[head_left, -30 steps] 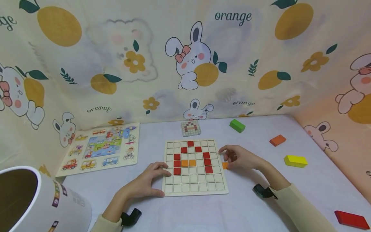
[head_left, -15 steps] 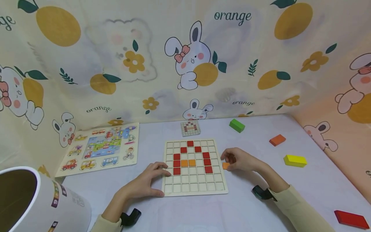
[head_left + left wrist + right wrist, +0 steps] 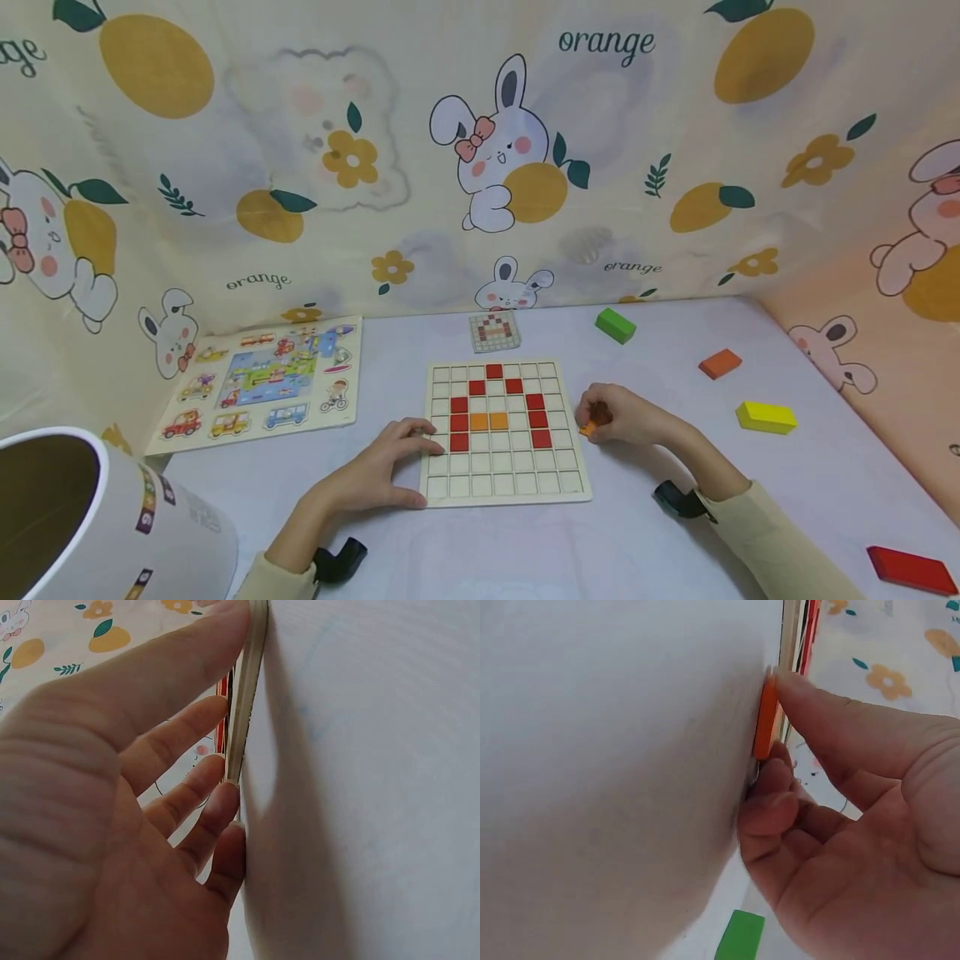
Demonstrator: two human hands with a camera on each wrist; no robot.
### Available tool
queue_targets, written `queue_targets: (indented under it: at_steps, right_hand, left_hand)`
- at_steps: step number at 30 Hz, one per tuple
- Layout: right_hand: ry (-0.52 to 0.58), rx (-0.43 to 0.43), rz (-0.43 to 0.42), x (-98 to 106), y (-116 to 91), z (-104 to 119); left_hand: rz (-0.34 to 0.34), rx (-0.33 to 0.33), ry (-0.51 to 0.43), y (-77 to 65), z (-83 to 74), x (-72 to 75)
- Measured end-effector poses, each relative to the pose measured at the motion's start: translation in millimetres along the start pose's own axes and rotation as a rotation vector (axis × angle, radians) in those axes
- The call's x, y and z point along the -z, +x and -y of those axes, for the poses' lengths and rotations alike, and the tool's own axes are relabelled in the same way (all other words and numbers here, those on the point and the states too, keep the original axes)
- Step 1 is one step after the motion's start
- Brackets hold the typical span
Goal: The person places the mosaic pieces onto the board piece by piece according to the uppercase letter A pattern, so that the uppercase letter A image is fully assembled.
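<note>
A pale square grid board [image 3: 510,485] lies on the white tabletop, with red tiles [image 3: 459,422] set in an arch and two orange tiles [image 3: 488,422] side by side inside it. My left hand [image 3: 371,473] rests at the board's left side, fingers and thumb fairly straight, the tips on its edge. Just beyond the board's right edge, my right hand [image 3: 622,414] pinches a small orange tile [image 3: 765,720] between thumb and fingers, low at the tabletop. In the head view the fingers cover most of that tile.
Behind the board lies a small pattern card [image 3: 494,332]. Green [image 3: 615,325], orange [image 3: 720,363], yellow [image 3: 766,417] and red [image 3: 912,570] blocks lie to the right. A picture puzzle board [image 3: 345,417] is at back left, a white cylindrical container [image 3: 180,525] at front left.
My right hand has drawn slightly right, away from the board's edge, and its fingers have closed in on the small orange tile, which now looks tilted. The left hand stays in place.
</note>
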State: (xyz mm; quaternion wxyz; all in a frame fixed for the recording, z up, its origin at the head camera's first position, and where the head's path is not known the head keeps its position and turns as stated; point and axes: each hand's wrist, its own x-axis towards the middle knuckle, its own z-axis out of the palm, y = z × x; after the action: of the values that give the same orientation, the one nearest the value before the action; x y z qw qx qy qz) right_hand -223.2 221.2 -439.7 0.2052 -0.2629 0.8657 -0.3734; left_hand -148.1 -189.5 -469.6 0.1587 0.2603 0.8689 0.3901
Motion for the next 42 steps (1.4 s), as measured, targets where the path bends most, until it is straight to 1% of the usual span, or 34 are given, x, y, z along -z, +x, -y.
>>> queue_targets:
  at_steps: [2,6,10,17,22,25,28,32,36,39,42]
  right_hand:
    - [-0.008,-0.009,-0.008,-0.8,0.0,0.1]
    - [-0.018,-0.059,-0.018,-2.5,-0.4,2.7]
    - [-0.027,-0.074,-0.016,-2.8,-1.3,5.2]
    - [-0.046,-0.009,0.008,0.4,-1.6,4.6]
    - [-0.028,0.043,-0.014,0.6,1.6,5.0]
    - [-0.010,0.068,-0.024,-1.9,9.7,10.8]
    - [-0.003,0.097,-0.020,-6.1,22.4,22.4]
    - [-0.001,0.132,0.010,-14.2,43.2,38.9]
    - [-0.008,0.150,0.065,-23.3,61.5,48.9]
    - [-0.007,0.157,0.096,-28.0,69.1,52.7]
    - [-0.014,0.151,0.104,-30.8,72.3,53.6]
  left_hand:
    - [-0.001,-0.004,-0.002,-0.2,-0.1,-0.2]
    - [-0.003,-0.003,-0.001,-0.7,-0.4,-0.6]
    - [-0.006,-0.004,0.002,-0.8,0.4,-1.0]
    - [-0.001,0.005,0.000,-0.4,0.6,-1.6]
    - [0.001,0.010,0.001,-0.4,0.0,-1.6]
    - [0.001,0.012,-0.003,-0.6,-0.5,-1.1]
    - [0.000,0.011,-0.004,-0.8,-0.6,-0.6]
    - [-0.005,0.006,0.004,-0.7,-0.2,0.2]
    - [-0.011,-0.009,0.015,-0.6,0.1,0.8]
    - [-0.011,-0.016,0.016,-0.5,0.3,1.0]
    - [-0.009,-0.017,0.009,-0.1,0.0,1.0]
